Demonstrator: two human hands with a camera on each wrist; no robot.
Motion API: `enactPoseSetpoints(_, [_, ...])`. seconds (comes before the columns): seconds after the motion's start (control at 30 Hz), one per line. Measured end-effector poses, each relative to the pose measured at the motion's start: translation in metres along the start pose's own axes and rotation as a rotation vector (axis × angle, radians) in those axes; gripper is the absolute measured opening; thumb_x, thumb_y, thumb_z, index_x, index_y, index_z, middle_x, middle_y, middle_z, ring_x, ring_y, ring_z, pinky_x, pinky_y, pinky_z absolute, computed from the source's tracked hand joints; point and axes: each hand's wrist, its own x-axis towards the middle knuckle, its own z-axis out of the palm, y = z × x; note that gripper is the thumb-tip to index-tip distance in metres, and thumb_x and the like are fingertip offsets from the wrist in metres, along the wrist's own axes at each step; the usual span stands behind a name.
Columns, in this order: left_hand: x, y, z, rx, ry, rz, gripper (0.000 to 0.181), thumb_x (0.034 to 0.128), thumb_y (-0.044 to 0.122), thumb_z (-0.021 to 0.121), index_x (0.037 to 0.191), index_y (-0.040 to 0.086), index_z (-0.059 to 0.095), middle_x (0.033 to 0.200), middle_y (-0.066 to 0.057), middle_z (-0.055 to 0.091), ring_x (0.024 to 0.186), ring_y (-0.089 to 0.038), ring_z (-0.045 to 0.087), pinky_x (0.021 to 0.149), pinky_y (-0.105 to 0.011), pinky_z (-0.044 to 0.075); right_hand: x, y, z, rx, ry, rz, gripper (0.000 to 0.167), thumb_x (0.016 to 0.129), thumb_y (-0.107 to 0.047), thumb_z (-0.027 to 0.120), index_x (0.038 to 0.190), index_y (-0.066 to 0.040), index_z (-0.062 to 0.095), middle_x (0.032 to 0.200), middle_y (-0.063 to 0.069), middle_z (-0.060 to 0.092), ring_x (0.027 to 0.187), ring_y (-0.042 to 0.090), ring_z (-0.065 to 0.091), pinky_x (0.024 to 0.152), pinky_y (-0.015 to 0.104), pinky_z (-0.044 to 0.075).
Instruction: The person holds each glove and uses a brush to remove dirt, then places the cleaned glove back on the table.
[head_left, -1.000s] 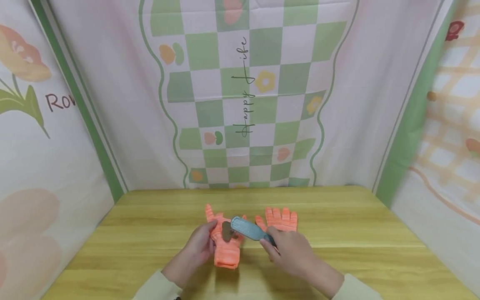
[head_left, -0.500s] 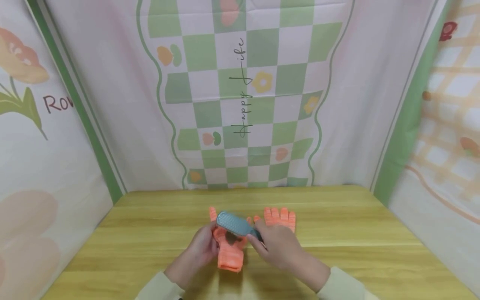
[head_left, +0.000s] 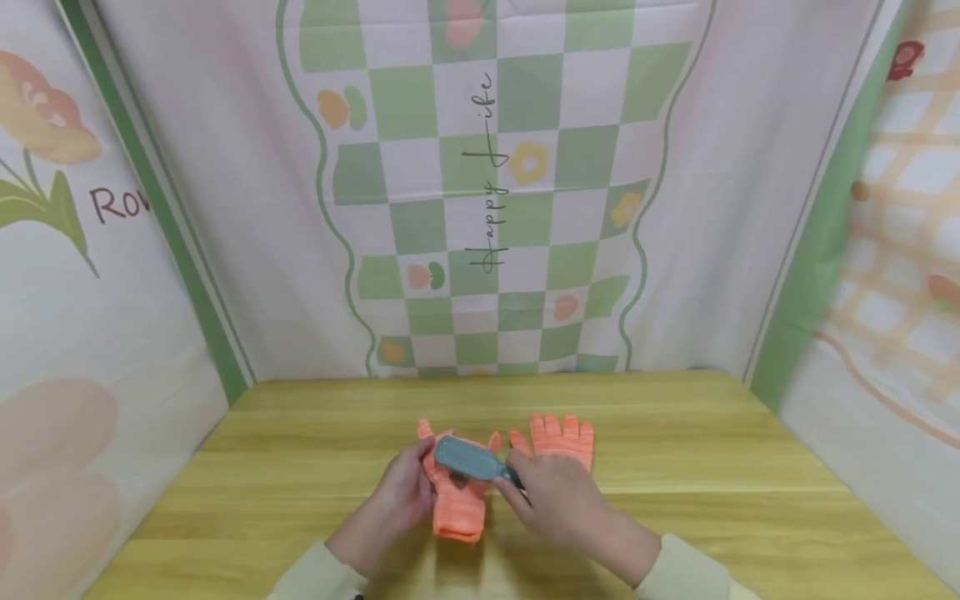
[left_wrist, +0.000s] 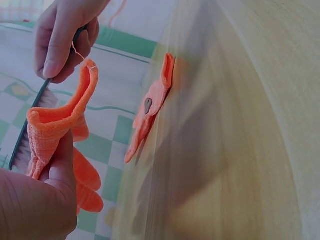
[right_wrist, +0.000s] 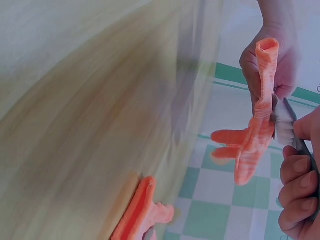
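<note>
Above the table (head_left: 300,454), a two-handed hold

Down at six o'clock in the head view, the left hand (head_left: 405,487) is gripping an orange glove (head_left: 459,510), while the right hand (head_left: 558,497) has its fingers wrapped round the handle of a blue-grey brush (head_left: 468,458). From up there it's mostly the brush's back, head pointing to ten o'clock, with a bit of dark patch (head_left: 458,480) peeking out underneath.

Right wrist cam gives the useful part: pale bristles (right_wrist: 285,131) up against the glove, which is held off the table.

Left wrist cam looks at the gaping cuff (left_wrist: 60,117). It also catches a brown patch (left_wrist: 148,105) on the other glove (head_left: 558,435), which lies at two o'clock from the held one; the head view doesn't show that patch.
</note>
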Motion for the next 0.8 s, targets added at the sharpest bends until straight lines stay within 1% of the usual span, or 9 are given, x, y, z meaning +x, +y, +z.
enactPoseSetpoints(0.1, [0.001,0.000,-0.001,-0.004,0.009,-0.005,0.051,0.1070,0.022,0.029,0.146,-0.010,0.024,0.129,-0.018,0.058,0.115,-0.022,0.058,0.101,-0.036,0.043,-0.002,0.000,-0.004,0.011,-0.031,0.031,0.027,0.098,-0.035,0.056,0.080,-0.017,0.048,0.055,-0.012,0.030,0.047,0.002,0.028,0.041,0.021,0.026])
enactPoseSetpoints(0.2, [0.000,0.000,-0.001,0.002,0.008,-0.017,0.051,0.1070,0.023,0.028,0.146,-0.011,0.023,0.127,-0.018,0.059,0.115,-0.023,0.059,0.101,-0.037,0.044,-0.004,0.001,-0.008,0.001,-0.052,0.053,0.025,0.099,-0.037,0.055,0.084,-0.017,0.051,0.056,-0.012,0.033,0.048,0.003,0.032,0.042,0.022,0.028])
enactPoseSetpoints(0.33, [0.001,0.001,-0.001,0.017,0.003,-0.034,0.052,0.1070,0.023,0.027,0.146,-0.011,0.023,0.129,-0.021,0.058,0.115,-0.028,0.058,0.099,-0.041,0.045,-0.006,0.003,-0.011,-0.014,-0.072,0.072,0.024,0.099,-0.038,0.054,0.086,-0.018,0.053,0.058,-0.011,0.035,0.049,0.004,0.034,0.043,0.022,0.030])
enactPoseSetpoints(0.43, [0.001,0.002,-0.001,0.026,0.001,-0.037,0.051,0.1070,0.022,0.027,0.146,-0.011,0.024,0.129,-0.024,0.056,0.114,-0.030,0.059,0.098,-0.043,0.046,-0.008,0.005,-0.014,-0.001,-0.080,0.083,0.023,0.099,-0.037,0.055,0.087,-0.018,0.055,0.058,-0.012,0.036,0.048,0.003,0.034,0.042,0.022,0.030])
enactPoseSetpoints(0.53, [0.001,0.002,-0.001,0.038,0.007,-0.032,0.051,0.1068,0.023,0.028,0.145,-0.011,0.026,0.124,-0.021,0.060,0.109,-0.027,0.062,0.096,-0.041,0.048,-0.010,0.006,-0.015,0.008,-0.081,0.088,0.021,0.098,-0.037,0.056,0.091,-0.017,0.057,0.058,-0.013,0.036,0.047,0.002,0.034,0.041,0.021,0.031])
enactPoseSetpoints(0.63, [0.001,0.001,-0.002,0.049,-0.002,-0.020,0.051,0.1068,0.024,0.028,0.144,-0.011,0.026,0.116,-0.016,0.065,0.104,-0.023,0.064,0.095,-0.040,0.049,-0.012,0.007,-0.016,0.006,-0.058,0.078,0.020,0.097,-0.034,0.059,0.093,-0.015,0.057,0.056,-0.014,0.035,0.045,0.002,0.033,0.040,0.021,0.030])
enactPoseSetpoints(0.8, [0.002,0.000,-0.002,0.046,-0.025,-0.010,0.050,0.1065,0.023,0.028,0.145,-0.009,0.025,0.104,-0.007,0.068,0.095,-0.018,0.066,0.088,-0.036,0.052,-0.016,0.009,-0.017,0.015,-0.017,0.054,0.020,0.095,-0.030,0.063,0.084,-0.017,0.052,0.056,-0.015,0.035,0.045,0.000,0.031,0.039,0.020,0.028])
